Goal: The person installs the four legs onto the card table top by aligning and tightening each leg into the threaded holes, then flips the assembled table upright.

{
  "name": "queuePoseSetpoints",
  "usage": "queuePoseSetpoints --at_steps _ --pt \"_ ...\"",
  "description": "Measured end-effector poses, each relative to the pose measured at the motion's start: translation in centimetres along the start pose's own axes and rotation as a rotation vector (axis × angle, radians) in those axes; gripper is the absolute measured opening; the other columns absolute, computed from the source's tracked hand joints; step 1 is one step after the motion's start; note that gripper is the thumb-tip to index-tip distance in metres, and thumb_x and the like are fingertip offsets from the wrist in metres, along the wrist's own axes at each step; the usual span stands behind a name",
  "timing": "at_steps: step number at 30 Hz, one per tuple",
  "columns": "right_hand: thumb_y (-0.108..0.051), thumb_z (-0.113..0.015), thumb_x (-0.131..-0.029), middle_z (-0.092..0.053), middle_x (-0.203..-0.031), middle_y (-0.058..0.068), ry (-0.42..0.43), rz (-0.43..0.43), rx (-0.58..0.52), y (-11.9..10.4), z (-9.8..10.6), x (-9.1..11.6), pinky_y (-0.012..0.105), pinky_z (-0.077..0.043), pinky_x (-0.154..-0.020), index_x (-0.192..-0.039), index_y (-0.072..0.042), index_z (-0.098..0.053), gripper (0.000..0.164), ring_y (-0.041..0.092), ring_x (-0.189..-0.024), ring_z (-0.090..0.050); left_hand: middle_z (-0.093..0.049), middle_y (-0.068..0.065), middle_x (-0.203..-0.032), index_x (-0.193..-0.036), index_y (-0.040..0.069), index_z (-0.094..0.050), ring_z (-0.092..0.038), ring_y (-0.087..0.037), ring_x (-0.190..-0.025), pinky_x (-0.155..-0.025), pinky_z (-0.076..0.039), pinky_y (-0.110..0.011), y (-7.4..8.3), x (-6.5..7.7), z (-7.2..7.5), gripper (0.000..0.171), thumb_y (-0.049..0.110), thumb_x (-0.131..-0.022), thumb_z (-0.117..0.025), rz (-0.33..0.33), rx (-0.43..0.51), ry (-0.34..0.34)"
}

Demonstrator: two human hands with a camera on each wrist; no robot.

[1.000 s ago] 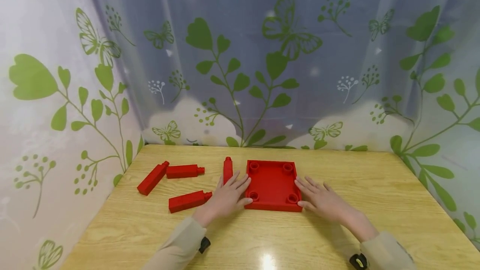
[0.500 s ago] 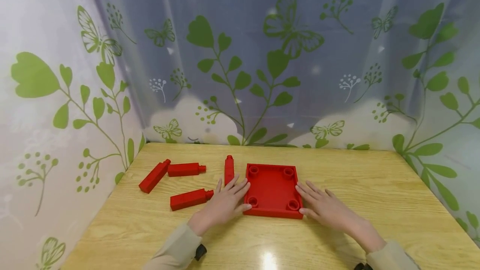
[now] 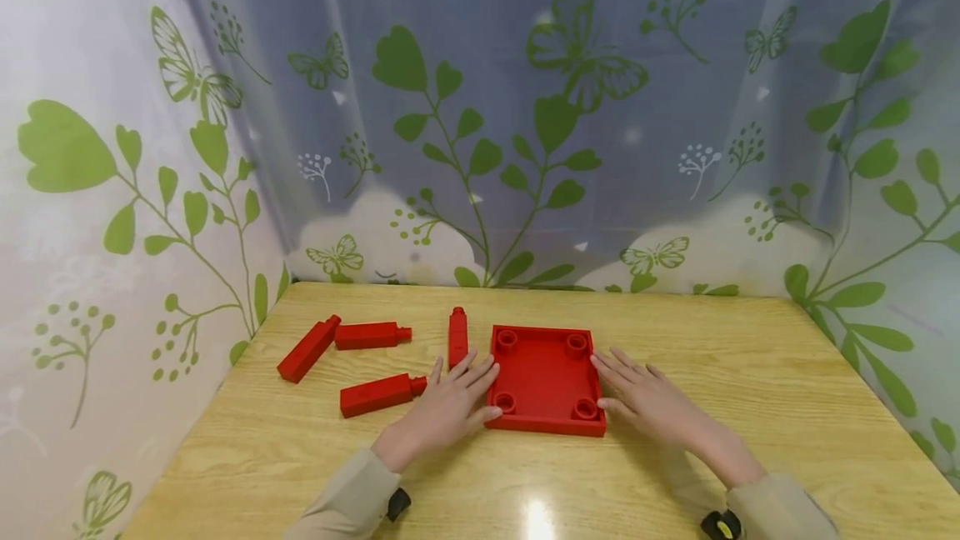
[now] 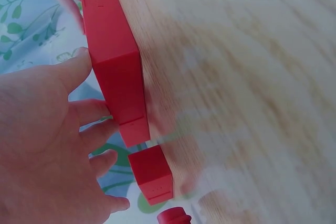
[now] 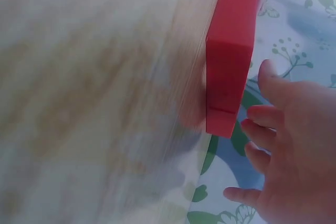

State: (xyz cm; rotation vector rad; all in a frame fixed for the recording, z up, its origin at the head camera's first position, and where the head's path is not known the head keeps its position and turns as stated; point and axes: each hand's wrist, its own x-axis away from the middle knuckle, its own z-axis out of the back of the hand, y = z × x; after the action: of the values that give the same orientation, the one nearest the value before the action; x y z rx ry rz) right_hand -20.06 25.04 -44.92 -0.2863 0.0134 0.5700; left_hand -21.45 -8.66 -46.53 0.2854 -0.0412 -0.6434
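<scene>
A red square tray-like panel (image 3: 546, 427) lies on the table in the head view, hollow side up, with a round socket in each corner. My left hand (image 3: 444, 411) has its fingers spread along the panel's left side; in the left wrist view its thumb and fingertips touch the red wall (image 4: 123, 87). At the right side is my right hand (image 3: 660, 407), fingers extended; the right wrist view shows a narrow gap between its fingertips and the panel's wall (image 5: 228, 72). Just beyond my left fingers lies a red square post (image 3: 458, 336) with a round peg end, partly hidden by them.
Left of my left hand lie further red posts with pegs: a near one (image 3: 378, 395), a far one (image 3: 367, 336) and a slanted one (image 3: 306, 352). The wooden table (image 3: 570, 490) ends at a patterned curtain (image 3: 525, 215) behind and at the sides.
The panel has shifted slightly toward me between my hands, and the left hand came with it. In the last half second the right hand has slid slightly away from me. The posts stayed put.
</scene>
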Motion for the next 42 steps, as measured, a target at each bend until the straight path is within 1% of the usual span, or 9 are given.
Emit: queuePoseSetpoints --at_steps 6,13,17,20,23,27,32,37,42 --pt "-0.044 -0.055 -0.103 -0.032 -0.162 0.019 -0.054 -0.014 -0.021 0.7 -0.2 -0.4 0.076 -0.024 -0.110 -0.157 -0.002 -0.035 0.071 0.045 -0.149 -0.025 -0.030 -0.008 -0.165 -0.157 0.009 -0.036 -0.016 -0.035 -0.155 -0.118 -0.009 -0.071 0.0 0.0 0.1 0.069 0.048 -0.103 -0.053 -0.003 0.001 -0.001" --pt "-0.044 -0.053 -0.104 -0.027 -0.164 0.017 -0.057 -0.037 -0.089 0.6 -0.6 -0.2 0.076 -0.019 -0.112 -0.158 -0.004 -0.032 0.071 0.044 -0.151 -0.020 -0.034 -0.009 -0.163 -0.156 0.008 -0.039 -0.018 -0.035 -0.154 -0.118 -0.010 -0.071 -0.7 0.0 0.1 0.066 0.044 -0.103 -0.055 -0.019 0.034 0.015" --pt "-0.043 -0.053 -0.104 -0.028 -0.164 0.018 -0.056 -0.041 -0.091 0.6 -0.5 -0.2 0.077 -0.019 -0.111 -0.158 -0.004 -0.032 0.070 0.045 -0.150 -0.021 -0.042 -0.010 -0.159 -0.154 0.009 -0.045 -0.024 -0.035 -0.153 -0.117 -0.014 -0.071 -1.9 -0.3 0.5 0.057 0.036 -0.105 -0.055 -0.033 0.083 0.064" --pt "-0.043 -0.053 -0.104 -0.028 -0.164 0.018 -0.059 -0.040 -0.090 0.5 -0.4 -0.3 0.077 -0.020 -0.111 -0.158 -0.004 -0.033 0.070 0.045 -0.150 -0.021 -0.047 -0.011 -0.155 -0.151 0.008 -0.049 -0.029 -0.035 -0.151 -0.117 -0.020 -0.069 -3.1 -0.6 1.3 0.051 0.029 -0.105 -0.056 -0.038 0.118 0.100" --pt "-0.044 -0.053 -0.104 -0.028 -0.164 0.018 -0.062 -0.038 -0.088 0.5 -0.3 -0.4 0.077 -0.021 -0.111 -0.158 -0.004 -0.033 0.070 0.045 -0.150 -0.022 -0.053 -0.014 -0.149 -0.145 0.003 -0.054 -0.037 -0.038 -0.146 -0.117 -0.027 -0.064 -4.4 -1.1 2.3 0.045 0.019 -0.104 -0.058 -0.075 0.108 0.132" --pt "-0.044 -0.054 -0.103 -0.029 -0.163 0.019 -0.065 -0.037 -0.090 0.3 -0.2 -0.5 0.077 -0.021 -0.111 -0.157 -0.003 -0.034 0.071 0.045 -0.150 -0.023 -0.059 -0.017 -0.142 -0.139 -0.001 -0.059 -0.046 -0.042 -0.139 -0.114 -0.038 -0.055 -6.0 -1.8 3.4 0.040 0.003 -0.100 -0.062 -0.138 0.042 0.153" --pt "-0.044 -0.055 -0.103 -0.030 -0.163 0.020 -0.069 -0.039 -0.099 0.2 -0.1 -0.4 0.077 -0.021 -0.110 -0.157 -0.003 -0.034 0.071 0.046 -0.149 -0.023 -0.058 -0.018 -0.143 -0.136 -0.001 -0.062 -0.048 -0.041 -0.137 -0.111 -0.041 -0.055 -6.9 -2.8 4.1 0.044 -0.012 -0.094 -0.060 -0.181 -0.024 0.111" --pt "-0.044 -0.055 -0.103 -0.031 -0.162 0.019 -0.065 -0.040 -0.088 0.3 -0.2 -0.5 0.077 -0.021 -0.110 -0.157 -0.003 -0.035 0.071 0.045 -0.149 -0.023 -0.056 -0.015 -0.146 -0.134 0.005 -0.065 -0.045 -0.038 -0.140 -0.111 -0.037 -0.064 -7.1 -3.7 4.3 0.047 -0.016 -0.093 -0.057 -0.169 -0.088 0.034" --pt "-0.044 -0.054 -0.103 -0.030 -0.163 0.019 -0.067 -0.040 -0.093 0.4 -0.2 -0.5 0.077 -0.021 -0.110 -0.157 -0.003 -0.034 0.071 0.045 -0.149 -0.023 -0.058 -0.011 -0.145 -0.128 0.011 -0.071 -0.042 -0.037 -0.143 -0.112 -0.033 -0.067 -7.1 -4.5 4.4 0.045 -0.011 -0.089 -0.069 -0.159 -0.112 -0.030"
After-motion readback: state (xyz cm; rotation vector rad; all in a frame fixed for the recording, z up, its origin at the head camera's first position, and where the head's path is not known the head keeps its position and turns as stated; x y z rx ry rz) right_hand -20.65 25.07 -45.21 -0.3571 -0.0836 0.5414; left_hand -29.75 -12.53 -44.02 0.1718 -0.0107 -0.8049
